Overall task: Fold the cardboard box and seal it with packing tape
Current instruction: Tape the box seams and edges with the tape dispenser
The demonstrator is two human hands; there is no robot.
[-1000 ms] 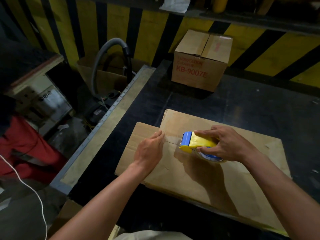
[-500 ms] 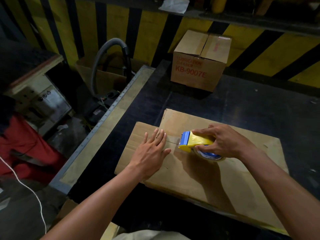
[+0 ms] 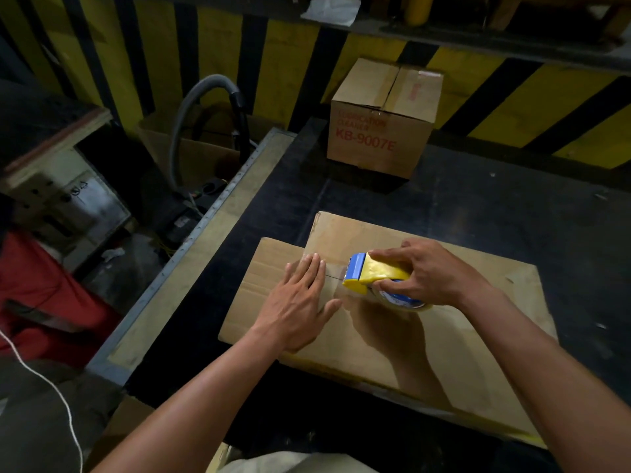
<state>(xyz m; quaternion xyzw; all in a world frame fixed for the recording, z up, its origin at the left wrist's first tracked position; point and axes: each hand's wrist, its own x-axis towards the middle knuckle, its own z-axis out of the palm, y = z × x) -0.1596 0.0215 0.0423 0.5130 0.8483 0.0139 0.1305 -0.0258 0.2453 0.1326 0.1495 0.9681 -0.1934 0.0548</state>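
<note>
Cardboard box (image 3: 426,336) lies flat on the black table (image 3: 512,206); my left hand (image 3: 300,302) presses it with straight fingers while my right hand (image 3: 430,274) grips the tape dispenser (image 3: 368,274) on it.

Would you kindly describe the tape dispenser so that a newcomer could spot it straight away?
On the black table, a flattened cardboard box lies nearest the person. On it, the right hand grips the tape dispenser, the only yellow-and-blue thing on the table.
</note>
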